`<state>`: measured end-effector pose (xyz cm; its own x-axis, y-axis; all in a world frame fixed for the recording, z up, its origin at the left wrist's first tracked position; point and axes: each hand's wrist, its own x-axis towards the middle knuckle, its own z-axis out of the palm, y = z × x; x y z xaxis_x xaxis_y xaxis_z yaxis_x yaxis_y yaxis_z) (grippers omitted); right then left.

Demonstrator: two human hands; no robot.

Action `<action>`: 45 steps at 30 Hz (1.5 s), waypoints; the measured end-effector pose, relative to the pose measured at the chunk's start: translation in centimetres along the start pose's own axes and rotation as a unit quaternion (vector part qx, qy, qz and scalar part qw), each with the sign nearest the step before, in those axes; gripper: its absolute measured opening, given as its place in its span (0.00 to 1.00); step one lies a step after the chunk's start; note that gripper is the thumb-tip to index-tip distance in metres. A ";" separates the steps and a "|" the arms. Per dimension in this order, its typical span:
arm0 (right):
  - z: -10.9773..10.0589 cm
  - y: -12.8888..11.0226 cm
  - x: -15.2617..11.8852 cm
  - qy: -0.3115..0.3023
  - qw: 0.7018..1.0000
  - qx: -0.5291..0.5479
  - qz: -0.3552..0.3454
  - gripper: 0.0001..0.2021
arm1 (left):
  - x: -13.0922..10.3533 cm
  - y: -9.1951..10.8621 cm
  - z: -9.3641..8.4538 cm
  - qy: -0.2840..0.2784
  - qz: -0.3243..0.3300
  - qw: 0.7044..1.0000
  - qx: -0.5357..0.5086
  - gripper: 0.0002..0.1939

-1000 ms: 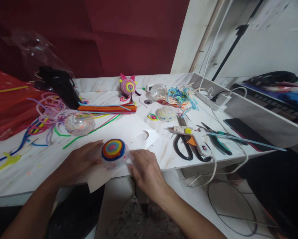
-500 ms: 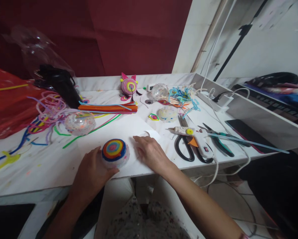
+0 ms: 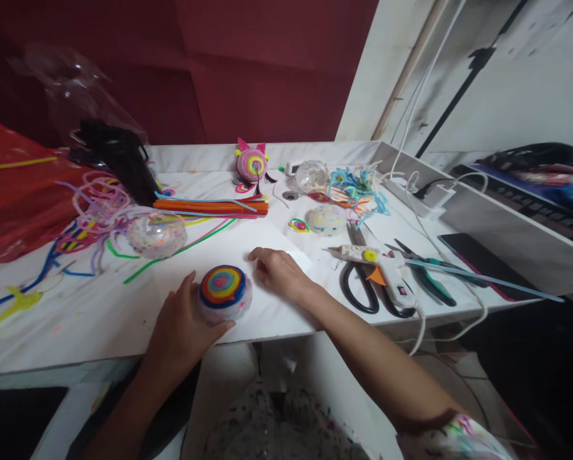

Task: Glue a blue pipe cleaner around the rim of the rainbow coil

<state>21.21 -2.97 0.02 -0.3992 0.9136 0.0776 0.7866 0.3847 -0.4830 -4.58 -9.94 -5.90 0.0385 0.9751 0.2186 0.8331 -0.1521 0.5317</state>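
My left hand (image 3: 190,319) is wrapped round a translucent plastic half-ball (image 3: 225,313), thumb in front and fingers at its left side. On top of the half-ball sits a flat coiled disc (image 3: 221,285) with rings of pink, teal, yellow, orange and dark blue. Just right of it, my right hand (image 3: 279,273) rests on a white sheet of paper (image 3: 262,239), fingers loosely bent and nothing visible in them. A glue gun (image 3: 386,271) with a long clear stick lies beyond that hand, over black-handled scissors (image 3: 363,291).
Pliers (image 3: 432,281) and a dark phone (image 3: 473,259) lie at the right. Orange pipe cleaners (image 3: 214,207), another clear half-ball (image 3: 156,235) and tangled strands (image 3: 94,204) are at the left. A pink eared ball (image 3: 252,165) stands at the back.
My right hand has shifted slightly up and left on the paper, and more of its sleeve shows. The left hand keeps its hold on the half-ball; the view has moved a little.
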 end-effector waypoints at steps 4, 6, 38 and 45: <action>0.3 0.1 -0.1 0.020 0.999 0.034 -0.011 0.23 | 1.3 -1.1 -1.4 -0.044 0.033 0.998 -0.023 0.60; 0.6 0.0 -0.1 0.028 0.998 0.050 -0.024 0.22 | 2.2 -1.5 -1.9 -0.067 0.054 0.996 -0.026 0.61; 2.0 1.3 -0.7 0.046 0.974 0.142 -0.172 0.28 | 6.3 0.2 -3.2 -0.141 0.136 0.976 -0.100 0.46; 2.2 1.4 -0.8 0.047 0.975 0.144 -0.160 0.25 | 6.1 -0.1 -2.8 -0.129 0.147 0.977 -0.084 0.40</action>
<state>21.62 -3.41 -2.60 -0.5469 0.7657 0.3386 0.4573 0.6120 -0.6453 -5.97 -4.47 -2.32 0.4176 0.8906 0.1800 0.6645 -0.4345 0.6080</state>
